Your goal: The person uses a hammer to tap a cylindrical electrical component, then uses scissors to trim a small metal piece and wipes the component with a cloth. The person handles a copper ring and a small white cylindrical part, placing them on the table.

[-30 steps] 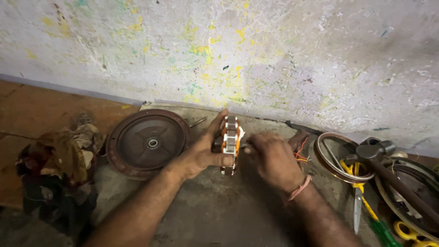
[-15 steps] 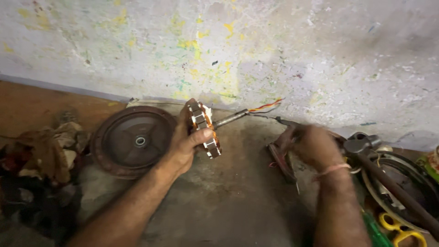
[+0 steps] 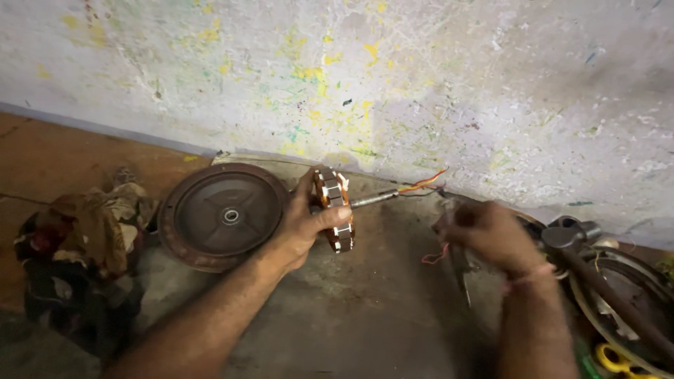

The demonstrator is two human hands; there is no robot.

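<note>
My left hand (image 3: 305, 224) grips a round motor stator (image 3: 335, 207) with copper windings, held on edge above the grey floor. A metal shaft (image 3: 372, 198) sticks out of it to the right, ending in red and yellow wires (image 3: 423, 183). My right hand (image 3: 488, 235) is apart from the stator, to its right, closed around a dark thin tool (image 3: 460, 270) that points down; motion blur hides its exact kind. A red thread band sits on that wrist.
A brown round motor cover (image 3: 221, 214) lies left of the stator. Crumpled dirty rags (image 3: 81, 238) are heaped at far left. At right lie a metal ring, a dark bar (image 3: 618, 295) and yellow-handled tools (image 3: 618, 358). A paint-spattered wall (image 3: 365, 84) rises behind.
My right hand let go of the stator, moved right and took up a thin tool. My left hand tilted the stator so its shaft and wires point right.
</note>
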